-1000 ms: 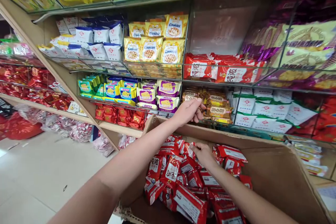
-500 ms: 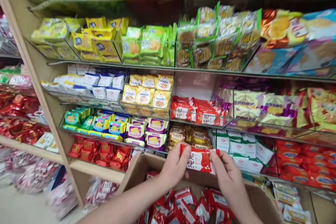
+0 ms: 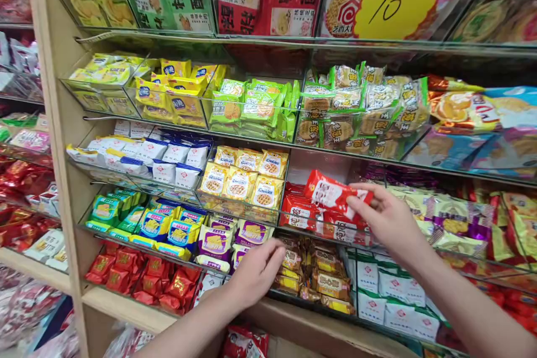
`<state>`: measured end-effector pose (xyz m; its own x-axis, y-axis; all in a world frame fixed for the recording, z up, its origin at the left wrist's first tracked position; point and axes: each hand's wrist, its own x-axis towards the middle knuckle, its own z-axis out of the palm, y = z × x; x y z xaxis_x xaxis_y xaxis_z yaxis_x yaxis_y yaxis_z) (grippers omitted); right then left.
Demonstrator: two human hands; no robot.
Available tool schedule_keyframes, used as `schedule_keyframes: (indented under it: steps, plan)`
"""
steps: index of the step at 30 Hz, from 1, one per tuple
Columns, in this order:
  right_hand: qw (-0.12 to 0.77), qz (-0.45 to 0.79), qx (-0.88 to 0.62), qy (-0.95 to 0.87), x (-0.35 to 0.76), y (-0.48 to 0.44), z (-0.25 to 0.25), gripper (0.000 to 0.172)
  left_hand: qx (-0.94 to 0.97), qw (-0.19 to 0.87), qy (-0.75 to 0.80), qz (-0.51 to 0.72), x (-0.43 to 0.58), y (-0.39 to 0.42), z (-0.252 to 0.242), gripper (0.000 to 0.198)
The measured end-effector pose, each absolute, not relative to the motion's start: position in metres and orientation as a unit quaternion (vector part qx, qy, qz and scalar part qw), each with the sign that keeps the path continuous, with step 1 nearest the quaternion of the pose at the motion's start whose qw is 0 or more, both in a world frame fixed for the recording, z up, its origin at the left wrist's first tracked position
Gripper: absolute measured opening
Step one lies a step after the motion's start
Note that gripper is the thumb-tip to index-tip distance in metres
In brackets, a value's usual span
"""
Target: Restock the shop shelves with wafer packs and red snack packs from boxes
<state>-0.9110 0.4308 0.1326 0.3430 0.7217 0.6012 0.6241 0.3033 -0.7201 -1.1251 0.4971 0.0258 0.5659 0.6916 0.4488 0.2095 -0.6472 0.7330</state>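
Observation:
In the head view, my right hand (image 3: 380,210) pinches the end of a red-and-white snack packet (image 3: 329,193). The packet is tilted, just above a shelf bin of matching red packets (image 3: 300,212). My left hand (image 3: 260,268) is apart from it, lower and to the left, its fingers curled with nothing showing in them. It hovers in front of the purple-and-cream packets (image 3: 216,243) and beside the brown packets (image 3: 329,279). Below lies an open cardboard box (image 3: 289,316), partly out of view, with red packets (image 3: 244,342) inside.
Clear dividers and lips front the shelf bins. Cookies packets (image 3: 241,182) sit left of the red ones, white-and-green packets (image 3: 394,296) at lower right. Above are green packets (image 3: 262,103) and a yellow price tag (image 3: 394,5) marked 10. A wooden upright (image 3: 54,140) stands left.
My right hand has carried the packet up to the red packets' bin. My left hand has let go of it and moved left. The view has tilted upward, showing less of the box.

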Motion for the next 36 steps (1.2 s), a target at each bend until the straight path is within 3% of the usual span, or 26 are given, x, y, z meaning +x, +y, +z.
schedule_keyframes:
  steps: [3, 7, 14, 23, 26, 32, 34, 36]
  plan:
    - [0.497, -0.017, -0.675, -0.546, -0.886, 0.496, 0.149, 0.029, 0.889, 0.188, 0.328, 0.259, -1.135, 0.506, 0.005, 0.04]
    - [0.42, -0.081, -0.71, -0.559, -0.868, 0.575, 0.159, 0.024, 0.913, 0.115, 0.333, 0.208, -1.137, 0.504, -0.007, 0.033]
    - [0.246, -0.152, -0.688, -0.666, -0.864, 0.623, 0.15, 0.02, 0.916, 0.085, 0.325, 0.222, -1.138, 0.503, -0.007, 0.026]
    - [0.15, -0.222, -0.697, -0.665, -0.881, 0.615, 0.142, 0.032, 0.924, 0.075, 0.311, 0.21, -1.135, 0.506, -0.008, 0.024]
    - [0.142, -0.216, -0.699, -0.666, -0.882, 0.615, 0.144, 0.034, 0.922, 0.06, 0.322, 0.205, -1.134, 0.507, -0.008, 0.026]
    - [0.177, -0.211, -0.674, -0.685, -0.908, 0.563, 0.188, 0.022, 0.916, 0.068, 0.345, 0.195, -1.134, 0.509, -0.005, 0.029]
    - [0.212, -0.195, -0.644, -0.708, -0.932, 0.512, 0.18, 0.018, 0.912, 0.083, 0.348, 0.201, -1.135, 0.507, -0.003, 0.03]
    - [0.295, -0.086, -0.565, -0.766, -0.958, 0.454, 0.144, 0.018, 0.91, 0.093, 0.347, 0.205, -1.136, 0.504, -0.002, 0.03]
